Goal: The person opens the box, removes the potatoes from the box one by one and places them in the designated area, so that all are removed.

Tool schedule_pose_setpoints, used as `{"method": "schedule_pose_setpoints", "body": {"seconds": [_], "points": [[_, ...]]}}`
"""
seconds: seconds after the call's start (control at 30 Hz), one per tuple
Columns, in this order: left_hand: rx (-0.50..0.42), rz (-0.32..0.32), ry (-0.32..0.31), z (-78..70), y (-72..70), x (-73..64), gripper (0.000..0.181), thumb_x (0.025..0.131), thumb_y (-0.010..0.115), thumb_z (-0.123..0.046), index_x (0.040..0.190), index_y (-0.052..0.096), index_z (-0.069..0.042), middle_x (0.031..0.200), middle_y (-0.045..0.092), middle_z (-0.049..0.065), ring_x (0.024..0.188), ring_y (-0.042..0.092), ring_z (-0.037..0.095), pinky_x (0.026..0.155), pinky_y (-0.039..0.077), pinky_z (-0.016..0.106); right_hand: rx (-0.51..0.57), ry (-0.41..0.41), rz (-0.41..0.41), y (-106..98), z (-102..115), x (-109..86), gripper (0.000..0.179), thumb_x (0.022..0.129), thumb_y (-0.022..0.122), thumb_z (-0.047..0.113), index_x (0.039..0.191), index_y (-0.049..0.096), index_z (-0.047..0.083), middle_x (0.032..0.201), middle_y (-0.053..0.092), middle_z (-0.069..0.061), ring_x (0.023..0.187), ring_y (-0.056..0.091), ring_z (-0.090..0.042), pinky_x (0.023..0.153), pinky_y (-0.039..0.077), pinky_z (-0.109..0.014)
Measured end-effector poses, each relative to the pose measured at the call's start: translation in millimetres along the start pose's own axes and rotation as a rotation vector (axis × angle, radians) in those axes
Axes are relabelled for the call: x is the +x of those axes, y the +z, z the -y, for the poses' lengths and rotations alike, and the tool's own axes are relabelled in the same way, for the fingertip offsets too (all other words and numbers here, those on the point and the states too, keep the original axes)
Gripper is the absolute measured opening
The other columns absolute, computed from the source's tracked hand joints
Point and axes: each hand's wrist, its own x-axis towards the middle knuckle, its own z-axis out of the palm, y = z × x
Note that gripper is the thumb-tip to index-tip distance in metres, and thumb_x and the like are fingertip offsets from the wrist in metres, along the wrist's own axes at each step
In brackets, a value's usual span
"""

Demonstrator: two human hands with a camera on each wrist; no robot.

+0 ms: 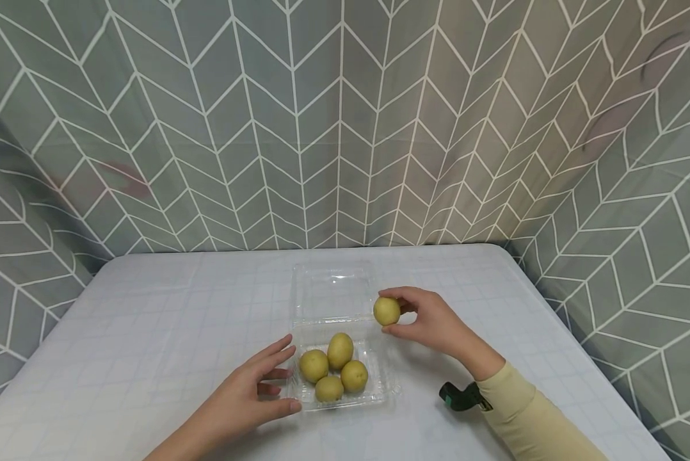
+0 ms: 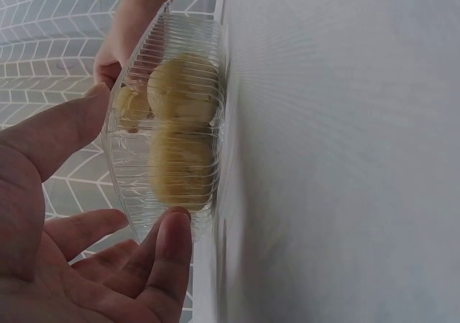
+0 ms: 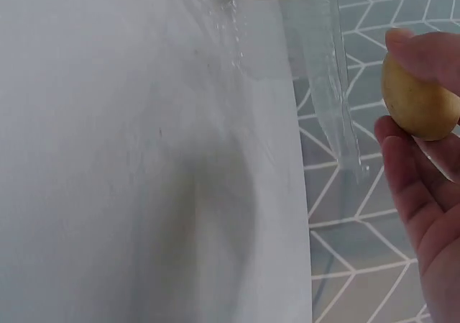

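Observation:
A clear plastic clamshell box (image 1: pixel 374 394) lies on the table with several round yellow fruits (image 1: pixel 340 351) in its near half. My right hand (image 1: pixel 431 323) pinches one more yellow fruit (image 1: pixel 386 311) between thumb and fingertips, raised above the box's right side near the hinge. The right wrist view also has this held fruit (image 3: pixel 420 100) at its right edge. Along the box's left side, my left hand (image 1: pixel 249 387) spreads its loosely bent fingers. In the left wrist view its fingertips (image 2: pixel 175 229) are at the ribbed clear wall, apparently touching it.
The box's lid (image 1: pixel 333 291) lies folded back toward the far table edge. A white checked cloth covers the table (image 1: pixel 178 320). Grey curtains (image 1: pixel 322 128) with white chevron lines stand behind and at both sides. A black device (image 1: pixel 460 397) is on the right wrist.

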Motion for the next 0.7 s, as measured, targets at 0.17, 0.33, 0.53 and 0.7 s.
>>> {"method": "schedule_pose_setpoints", "body": {"seconds": [0.17,0.33,0.53,0.7], "points": [[0.011,0.002,0.005,0.5,-0.4,-0.2,0.083,0.079,0.085,-0.032,0.148,0.045,-0.005,0.16,0.028,0.002,0.119,0.059,0.024,0.086,0.054,0.026,0.046,0.05,-0.007,-5,-6,-1.5,0.058,0.078,0.085,0.011,0.132,0.062,0.009,0.123,0.064,0.0,0.097,0.066,-0.019,0.084,0.056,-0.037],[0.014,0.001,0.002,0.2,0.0,-0.1,0.083,0.079,0.085,-0.032,0.148,0.045,-0.006,0.16,0.028,0.001,0.119,0.059,0.023,0.086,0.054,0.026,0.046,0.05,-0.025,-9,-17,-3.7,0.058,0.079,0.084,0.01,0.132,0.061,0.007,0.124,0.063,-0.003,0.096,0.065,-0.023,0.082,0.056,-0.041],[0.007,0.001,-0.008,0.1,0.1,-0.1,0.083,0.079,0.085,-0.031,0.148,0.045,-0.006,0.16,0.028,0.001,0.119,0.059,0.023,0.086,0.054,0.026,0.032,0.035,-0.066,-15,-30,-6.8,0.059,0.079,0.085,0.01,0.132,0.061,0.008,0.123,0.065,-0.005,0.095,0.065,-0.026,0.079,0.057,-0.044],[0.012,0.0,-0.008,0.5,0.3,0.1,0.083,0.079,0.085,-0.031,0.148,0.045,-0.006,0.16,0.028,0.001,0.119,0.059,0.024,0.086,0.054,0.025,0.004,0.062,-0.088,-20,-37,-9.9,0.059,0.079,0.085,0.011,0.133,0.061,0.01,0.123,0.065,-0.005,0.097,0.064,-0.027,0.078,0.056,-0.044]]}}
